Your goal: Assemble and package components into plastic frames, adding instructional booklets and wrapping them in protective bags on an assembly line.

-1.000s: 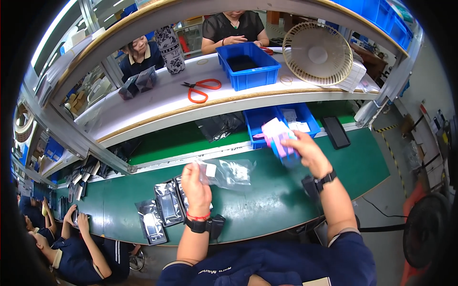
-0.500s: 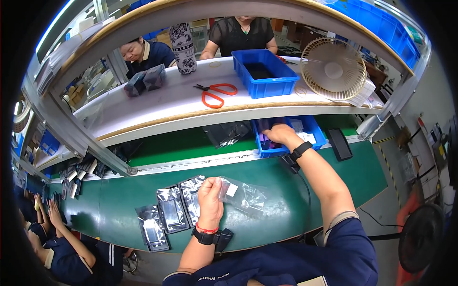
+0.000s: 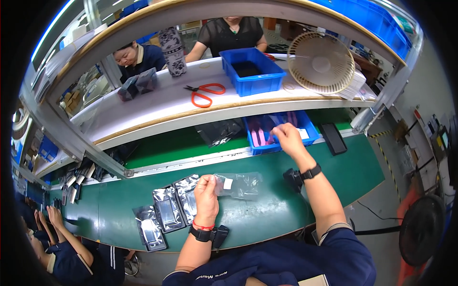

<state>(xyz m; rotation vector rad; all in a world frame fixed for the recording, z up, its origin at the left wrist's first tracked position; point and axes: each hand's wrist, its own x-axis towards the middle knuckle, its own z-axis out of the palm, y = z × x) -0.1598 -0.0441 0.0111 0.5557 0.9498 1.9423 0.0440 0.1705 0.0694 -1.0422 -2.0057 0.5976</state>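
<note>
My left hand [image 3: 206,191] is closed on the edge of a clear plastic bag [image 3: 243,186] with a small white label, held over the green table. My right hand [image 3: 289,139] is over the near edge of a blue bin [image 3: 267,149], its fingertips pinched together; anything between them is too small to make out. Pink pieces [image 3: 258,137] and white papers lie in that bin. To the left of my left hand, several dark trays in shiny clear wrap [image 3: 168,209] lie side by side on the table.
Above the bin runs a white shelf with orange-handled scissors [image 3: 202,97], another blue bin [image 3: 253,86] and a fan [image 3: 321,62]. A black tray [image 3: 333,139] lies right of the lower bin. Co-workers sit behind the shelf and at the left.
My right hand has come up out of the lower blue bin toward me, uncovering the pink pieces. My left hand still holds the bag, which now lies more level.
</note>
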